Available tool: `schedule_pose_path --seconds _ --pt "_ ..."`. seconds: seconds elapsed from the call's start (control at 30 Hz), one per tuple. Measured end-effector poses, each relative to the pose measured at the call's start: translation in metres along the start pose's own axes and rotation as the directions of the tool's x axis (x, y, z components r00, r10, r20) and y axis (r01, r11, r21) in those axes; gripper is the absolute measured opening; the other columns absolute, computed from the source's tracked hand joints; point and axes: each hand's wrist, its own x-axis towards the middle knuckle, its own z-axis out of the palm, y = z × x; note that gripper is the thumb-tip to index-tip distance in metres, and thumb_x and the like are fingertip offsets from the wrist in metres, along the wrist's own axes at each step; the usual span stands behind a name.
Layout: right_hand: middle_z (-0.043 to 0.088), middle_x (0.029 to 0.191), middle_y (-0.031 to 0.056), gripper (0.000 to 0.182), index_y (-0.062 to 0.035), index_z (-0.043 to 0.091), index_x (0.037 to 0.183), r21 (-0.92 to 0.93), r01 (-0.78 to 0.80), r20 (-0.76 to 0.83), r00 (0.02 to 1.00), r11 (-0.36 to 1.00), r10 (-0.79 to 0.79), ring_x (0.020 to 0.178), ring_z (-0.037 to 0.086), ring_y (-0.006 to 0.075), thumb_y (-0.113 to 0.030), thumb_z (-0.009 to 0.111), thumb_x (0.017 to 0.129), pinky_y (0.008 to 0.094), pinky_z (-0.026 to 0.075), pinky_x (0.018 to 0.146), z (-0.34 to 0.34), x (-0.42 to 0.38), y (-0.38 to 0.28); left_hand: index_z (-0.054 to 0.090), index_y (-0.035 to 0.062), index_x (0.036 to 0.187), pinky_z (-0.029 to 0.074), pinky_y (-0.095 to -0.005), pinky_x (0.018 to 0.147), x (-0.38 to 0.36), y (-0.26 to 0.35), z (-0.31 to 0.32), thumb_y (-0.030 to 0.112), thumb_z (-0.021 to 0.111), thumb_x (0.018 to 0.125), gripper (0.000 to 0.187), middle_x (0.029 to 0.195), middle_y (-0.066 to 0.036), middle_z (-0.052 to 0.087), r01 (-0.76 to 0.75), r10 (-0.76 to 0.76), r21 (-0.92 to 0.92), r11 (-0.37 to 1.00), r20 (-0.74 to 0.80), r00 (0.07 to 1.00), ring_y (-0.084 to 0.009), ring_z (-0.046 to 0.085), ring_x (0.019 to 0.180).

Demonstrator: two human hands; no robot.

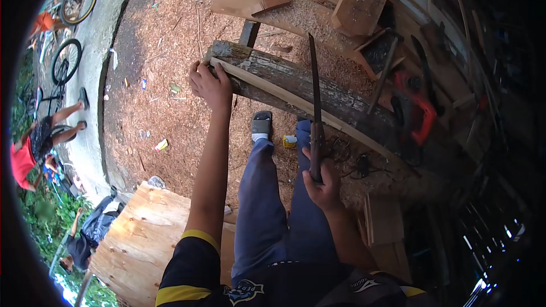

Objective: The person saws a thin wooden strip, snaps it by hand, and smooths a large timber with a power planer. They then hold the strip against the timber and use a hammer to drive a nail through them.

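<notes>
My left hand (pixel 211 86) grips the far-left end of a long pale wood strip (pixel 278 95), with the thumb on top. The strip lies along the near edge of a weathered, rough-barked beam (pixel 296 75) that slants down to the right. My right hand (pixel 325 186) is closed round the handle of a machete (pixel 314 79). Its long, narrow dark blade points away from me and crosses over the strip and the beam. Where the handle passes into the palm, the fingers partly hide it.
On the right rests a red power tool (pixel 421 111) among boards and hand tools. A wooden box-like piece (pixel 361 3) sits at the back. Shavings (pixel 165 40) cover the ground. Plywood (pixel 142 244) stands lower left. Beyond it are people (pixel 25 159) and bicycles (pixel 66 61).
</notes>
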Motion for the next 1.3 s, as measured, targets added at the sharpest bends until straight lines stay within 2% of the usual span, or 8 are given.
schedule_pose_path --seconds 0.2,0.33,0.4,0.53,0.7,1.13,1.2,1.3 --pt "0.071 0.137 0.022 0.046 0.0047 0.061 0.138 -0.038 -0.02 -0.177 0.984 0.999 0.013 0.095 0.069 0.0295 -0.002 0.07 0.093 0.0408 0.054 0.09 0.027 -0.027 -0.011 0.065 0.0082 0.135 0.035 -0.0618 0.113 0.0 -0.006 0.007 0.038 0.064 0.104 0.043 0.152 -0.022 0.05 -0.012 0.012 -0.012 1.0 0.012 1.0 -0.0438 0.045 0.143" --pt "0.075 0.131 0.0206 0.044 0.0056 0.06 0.138 0.043 0.012 -0.419 0.908 0.999 0.007 0.091 0.07 0.0246 -0.007 0.07 0.097 0.038 0.055 0.088 0.039 -0.054 -0.01 0.047 0.0035 0.155 0.028 -0.0636 0.117 0.0 -0.006 -0.005 0.046 0.055 0.109 0.063 0.161 -0.027 0.039 -0.007 0.008 -0.023 1.0 0.055 0.998 -0.0466 0.036 0.149" --pt "0.077 0.126 0.0185 0.041 0.0057 0.061 0.136 0.113 -0.035 -0.524 0.847 0.993 0.089 0.091 0.071 0.0204 -0.012 0.069 0.1 0.0345 0.055 0.086 0.046 -0.077 -0.007 0.048 0.0041 0.155 0.029 -0.0621 0.118 -0.012 0.016 -0.024 0.042 0.058 0.11 0.06 0.16 -0.025 0.042 -0.19 0.194 -0.098 0.977 0.033 0.981 -0.0454 0.039 0.146" --pt "0.08 0.113 0.0139 0.032 0.0042 0.07 0.123 0.333 -0.148 -0.647 0.683 0.931 0.34 0.091 0.073 0.0143 -0.023 0.066 0.106 0.0287 0.056 0.082 0.062 -0.137 0.0 0.066 0.0058 0.133 0.038 -0.0563 0.114 -0.064 0.104 -0.044 0.027 0.062 0.108 0.033 0.143 -0.019 0.061 -0.615 0.697 -0.387 0.687 0.112 0.708 -0.0398 0.054 0.135" --pt "0.08 0.099 0.0106 0.029 0.0016 0.076 0.102 0.473 -0.126 -0.693 0.558 0.872 0.456 0.082 0.072 0.0136 -0.024 0.064 0.109 0.0292 0.057 0.077 0.082 -0.157 0.03 0.069 0.0079 0.125 0.044 -0.0511 0.11 -0.131 0.189 0.002 0.023 0.06 0.107 0.025 0.132 -0.016 0.067 -0.707 0.87 -0.521 0.478 0.168 0.464 -0.0381 0.06 0.129" --pt "0.077 0.09 0.0089 0.025 -0.0018 0.075 0.099 0.509 -0.026 -0.678 0.603 0.86 0.42 0.081 0.07 0.0143 -0.02 0.062 0.11 0.0311 0.055 0.074 0.144 -0.119 0.116 0.069 0.0052 0.109 0.048 -0.0541 0.1 -0.161 0.205 0.059 0.028 0.053 0.11 0.028 0.111 -0.02 0.069 -0.766 0.841 -0.35 0.54 0.185 0.508 -0.0423 0.063 0.11" --pt "0.064 0.075 0.0012 0.013 -0.0046 0.066 0.091 0.551 0.014 -0.683 0.583 0.835 0.441 0.067 0.06 0.0092 -0.009 0.074 0.1 0.0288 0.047 0.059 0.152 -0.113 0.12 0.069 0.0054 0.107 0.047 -0.0538 0.1 -0.161 0.205 0.06 0.029 0.053 0.109 0.029 0.107 -0.019 0.069 -0.762 0.841 -0.357 0.54 0.2 0.502 -0.0416 0.064 0.108" --pt "0.063 0.075 -0.0009 0.013 -0.0054 0.062 0.097 0.755 0.068 -0.566 0.571 0.652 0.595 0.065 0.057 0.0061 -0.011 0.072 0.102 0.0264 0.044 0.057 0.154 -0.112 0.11 0.068 0.0059 0.105 0.047 -0.0531 0.1 -0.162 0.205 0.06 0.029 0.053 0.109 0.028 0.104 -0.018 0.07 -0.769 0.847 -0.355 0.531 0.2 0.492 -0.0408 0.064 0.106"
